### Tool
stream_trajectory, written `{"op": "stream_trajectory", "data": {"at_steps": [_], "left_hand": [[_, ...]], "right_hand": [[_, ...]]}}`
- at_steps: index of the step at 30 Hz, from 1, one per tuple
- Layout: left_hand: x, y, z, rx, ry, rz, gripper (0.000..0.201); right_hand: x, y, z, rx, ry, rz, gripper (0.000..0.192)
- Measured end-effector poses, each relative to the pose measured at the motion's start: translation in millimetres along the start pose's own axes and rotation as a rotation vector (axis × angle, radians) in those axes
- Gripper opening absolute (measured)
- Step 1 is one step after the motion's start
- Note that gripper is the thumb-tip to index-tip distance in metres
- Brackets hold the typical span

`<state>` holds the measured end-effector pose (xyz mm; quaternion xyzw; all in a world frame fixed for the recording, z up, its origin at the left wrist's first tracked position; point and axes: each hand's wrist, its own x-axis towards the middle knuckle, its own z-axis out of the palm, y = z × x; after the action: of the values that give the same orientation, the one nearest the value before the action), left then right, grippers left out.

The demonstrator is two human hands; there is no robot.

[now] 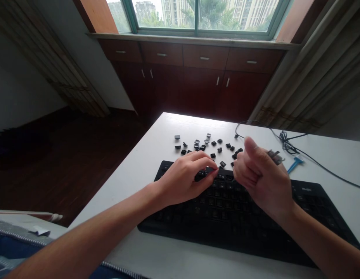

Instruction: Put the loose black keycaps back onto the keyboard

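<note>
A black keyboard [226,217] lies across the white table, with many of its key places bare of caps. My left hand [194,174] rests over its upper rows, thumb and index fingertip pressed together at the top row; whatever sits between them is too small or hidden to make out. Over the keyboard to the right, my right hand [261,178] is closed in a fist, thumb up. From behind its thumb sticks out the grey, pronged end [275,157] of a small tool, the rest hidden by the fingers. Loose black keycaps [220,150] lie scattered beyond the keyboard.
A blue brush [295,163] lies right of my right hand. Behind it, a black cable [287,144] is bunched and runs off to the right. The table's left edge [116,179] drops to a dark floor. Wooden cabinets [194,85] stand under the window.
</note>
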<state>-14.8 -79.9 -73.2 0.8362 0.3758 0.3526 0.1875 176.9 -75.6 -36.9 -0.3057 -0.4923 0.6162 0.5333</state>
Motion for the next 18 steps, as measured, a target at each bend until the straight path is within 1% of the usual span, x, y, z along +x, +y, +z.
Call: {"op": "stream_trajectory", "data": {"at_steps": [4,6,8,9,11,12,14,16,18], "left_hand": [[0.9,0.7,0.0,0.036,-0.012,-0.009,0.014],[1.1,0.7,-0.2,0.054,-0.016,-0.027,0.014],[0.9,0.2,-0.3,0.070,-0.024,-0.054,0.014],[0.6,-0.2,-0.3,0.077,-0.028,-0.068,0.014],[0.0,-0.6,-0.2,0.087,-0.037,-0.088,0.015],[-0.3,-0.6,-0.1,0.091,-0.039,-0.093,0.016],[-0.8,-0.3,0.0,0.098,-0.043,-0.099,0.016],[-1.2,0.3,0.1,0.102,-0.047,-0.103,0.015],[-1.4,0.5,0.3,0.102,-0.049,-0.102,0.015]], "right_hand": [[-4.5,-15.5,8.4,-0.072,0.009,-0.083,0.060],[-7.8,-14.8,9.5,-0.098,0.026,-0.145,0.060],[-10.1,-5.0,7.4,-0.120,0.040,-0.172,0.059],[-10.6,2.1,5.5,-0.141,-0.003,-0.175,0.058],[-10.3,15.1,1.7,-0.249,-0.031,-0.147,0.057],[-9.8,18.5,0.6,-0.259,-0.032,-0.125,0.056],[-8.4,15.9,0.6,-0.209,-0.020,-0.111,0.055],[-7.0,2.7,2.8,-0.104,-0.009,-0.099,0.055],[-5.2,-12.7,5.1,0.001,0.029,-0.080,0.056]]}}
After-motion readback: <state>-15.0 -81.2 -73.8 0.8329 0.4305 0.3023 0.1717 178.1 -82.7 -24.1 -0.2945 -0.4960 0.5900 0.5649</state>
